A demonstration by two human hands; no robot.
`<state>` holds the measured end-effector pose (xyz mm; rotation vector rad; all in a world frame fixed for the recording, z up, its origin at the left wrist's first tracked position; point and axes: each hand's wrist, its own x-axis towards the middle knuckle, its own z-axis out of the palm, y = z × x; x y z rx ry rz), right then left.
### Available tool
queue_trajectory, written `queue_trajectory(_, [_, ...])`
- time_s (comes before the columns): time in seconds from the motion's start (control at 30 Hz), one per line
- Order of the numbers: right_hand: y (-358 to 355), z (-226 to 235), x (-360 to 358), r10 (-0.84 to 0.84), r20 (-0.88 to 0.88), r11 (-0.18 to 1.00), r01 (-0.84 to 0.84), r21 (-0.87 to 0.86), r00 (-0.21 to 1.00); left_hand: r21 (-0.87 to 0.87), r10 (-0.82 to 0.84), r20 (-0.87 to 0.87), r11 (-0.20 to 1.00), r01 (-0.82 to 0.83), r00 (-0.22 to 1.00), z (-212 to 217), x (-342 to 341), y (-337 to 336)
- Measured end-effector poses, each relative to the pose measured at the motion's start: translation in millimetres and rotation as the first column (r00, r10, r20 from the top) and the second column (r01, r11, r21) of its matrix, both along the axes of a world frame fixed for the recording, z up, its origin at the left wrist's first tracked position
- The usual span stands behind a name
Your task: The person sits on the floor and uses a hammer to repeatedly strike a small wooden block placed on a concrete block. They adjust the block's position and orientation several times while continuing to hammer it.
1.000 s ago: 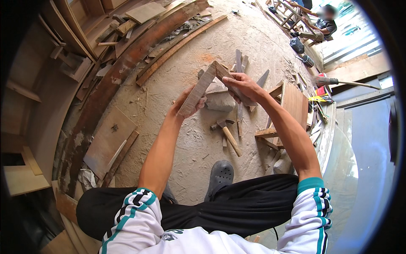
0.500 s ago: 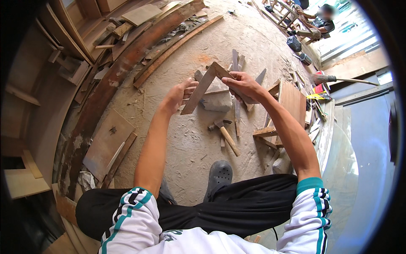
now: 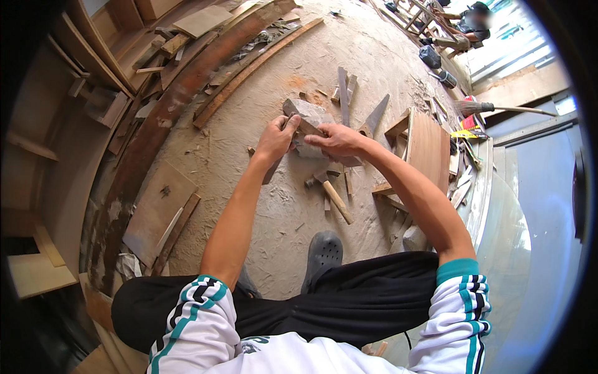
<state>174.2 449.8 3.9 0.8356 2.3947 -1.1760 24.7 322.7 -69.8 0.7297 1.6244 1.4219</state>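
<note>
In front of me, over the dusty floor, is a V-shaped wooden corner [image 3: 308, 127] made of two brown strips joined at an angle. My left hand [image 3: 277, 140] is closed around the left strip near the joint, thumb on top. The right strip is gripped by my right hand [image 3: 339, 141], whose fingers partly cover it. Just behind the joint sits a grey stone block [image 3: 316, 113], partly hidden by the hands. Nearer to me lies a hammer [image 3: 337, 201] with a pale wooden handle. Whether the wood touches the block I cannot tell.
A handsaw [image 3: 376, 115] and a long flat strip [image 3: 343, 93] lie beyond the block. To the right stands a small wooden box-like piece [image 3: 428, 149]. Long boards [image 3: 187, 100] and scraps line the left, beside open cabinets [image 3: 56, 137]. Another person [image 3: 471, 28] sits far right.
The wooden corner has come down and nearer, its joint now low by the stone block. My left hand, which had loose fingers beside the strip, has closed on it.
</note>
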Motion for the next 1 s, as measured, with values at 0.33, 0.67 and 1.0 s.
queue_trajectory(0.33, [112, -81, 65, 0.311, 0.201, 0.756, -0.37, 0.54, 0.929, -0.487, -0.248, -0.495, 0.873, -0.029, 0.833, -90, -21, -23])
queue_trajectory(0.67, [129, -159, 77, 0.059, 0.081, 0.888, -0.089, 0.451, 0.995, -0.508, -0.314, -0.509, 0.861, 0.014, 0.801, -153, -42, -61])
queue_trajectory(1.0, [-33, -205, 10, 0.114, -0.146, 0.987, -0.129, -0.098, 0.983, -0.358, -0.186, -0.474, 0.934, 0.004, 0.861, -131, -28, -76])
